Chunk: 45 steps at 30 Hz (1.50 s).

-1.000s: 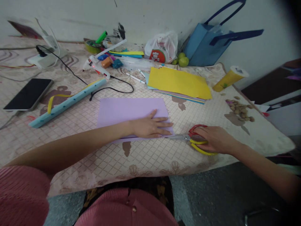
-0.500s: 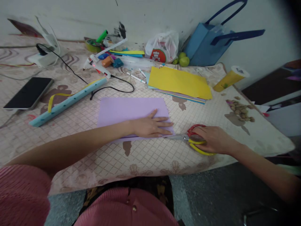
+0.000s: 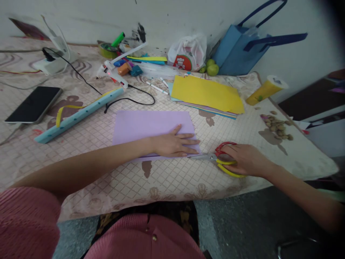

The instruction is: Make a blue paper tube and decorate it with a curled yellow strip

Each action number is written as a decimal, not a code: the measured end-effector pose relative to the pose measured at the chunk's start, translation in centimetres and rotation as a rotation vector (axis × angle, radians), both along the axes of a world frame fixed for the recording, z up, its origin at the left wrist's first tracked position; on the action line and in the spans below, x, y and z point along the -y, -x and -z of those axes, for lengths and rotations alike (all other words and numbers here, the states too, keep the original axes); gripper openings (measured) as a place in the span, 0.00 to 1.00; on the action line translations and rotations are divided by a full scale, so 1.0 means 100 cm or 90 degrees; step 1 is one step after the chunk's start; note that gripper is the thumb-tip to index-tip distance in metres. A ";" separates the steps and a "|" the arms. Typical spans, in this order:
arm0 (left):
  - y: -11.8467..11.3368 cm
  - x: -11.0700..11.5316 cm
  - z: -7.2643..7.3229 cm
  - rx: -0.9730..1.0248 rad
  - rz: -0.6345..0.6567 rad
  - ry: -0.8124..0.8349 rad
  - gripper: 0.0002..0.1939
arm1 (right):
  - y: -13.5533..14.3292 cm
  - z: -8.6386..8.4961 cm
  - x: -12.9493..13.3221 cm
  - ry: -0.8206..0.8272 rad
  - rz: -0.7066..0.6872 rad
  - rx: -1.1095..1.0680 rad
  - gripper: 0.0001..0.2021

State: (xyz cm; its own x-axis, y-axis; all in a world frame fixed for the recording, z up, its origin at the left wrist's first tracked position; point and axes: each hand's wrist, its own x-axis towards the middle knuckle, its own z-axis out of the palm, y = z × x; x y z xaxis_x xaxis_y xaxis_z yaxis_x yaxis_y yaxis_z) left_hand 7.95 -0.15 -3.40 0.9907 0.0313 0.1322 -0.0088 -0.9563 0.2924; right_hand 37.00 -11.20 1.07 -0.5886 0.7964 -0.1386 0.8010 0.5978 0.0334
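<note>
A purple sheet of paper lies on the patterned tablecloth. My left hand rests flat on its right part, fingers spread. To the right, my right hand has its fingers in the handles of a pair of scissors with red and yellow grips. The blades point left and meet the sheet's lower right edge beside my left fingertips. A narrow strip shows along the sheet's near edge, partly hidden by my left forearm.
Behind are a yellow sheet on stacked paper, a glue gun with a black cord, and a blue bag. A light blue paper tube and a phone lie left. Right are a yellow roll and small brown pieces.
The view has shifted very slightly. Both hands, the purple sheet and the scissors look nearly the same as before.
</note>
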 end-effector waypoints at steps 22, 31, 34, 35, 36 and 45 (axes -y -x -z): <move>0.000 0.001 -0.001 -0.014 -0.002 -0.004 0.21 | 0.006 0.002 -0.003 0.020 -0.017 0.060 0.14; -0.001 0.001 -0.002 -0.017 -0.004 -0.021 0.21 | 0.006 0.001 -0.002 0.030 -0.014 0.055 0.14; -0.001 0.001 -0.001 0.001 0.001 -0.020 0.21 | 0.010 -0.001 -0.003 0.018 -0.026 0.067 0.14; 0.000 0.001 0.000 0.005 0.003 -0.020 0.21 | 0.011 0.000 -0.003 0.014 -0.031 0.067 0.14; 0.000 0.001 0.000 0.006 0.003 -0.021 0.21 | 0.011 0.000 -0.004 0.008 -0.035 0.064 0.15; 0.000 0.002 -0.003 -0.025 -0.008 -0.014 0.22 | 0.006 0.006 -0.004 -0.006 -0.038 0.066 0.13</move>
State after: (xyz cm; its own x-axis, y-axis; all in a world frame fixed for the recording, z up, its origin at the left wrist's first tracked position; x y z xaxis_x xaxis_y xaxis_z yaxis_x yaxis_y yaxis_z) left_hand 7.98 -0.37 -3.11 0.9947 0.0416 0.0936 0.0147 -0.9625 0.2709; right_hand 36.43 -10.77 0.47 -0.6184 0.7615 -0.1940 0.7555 0.6441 0.1200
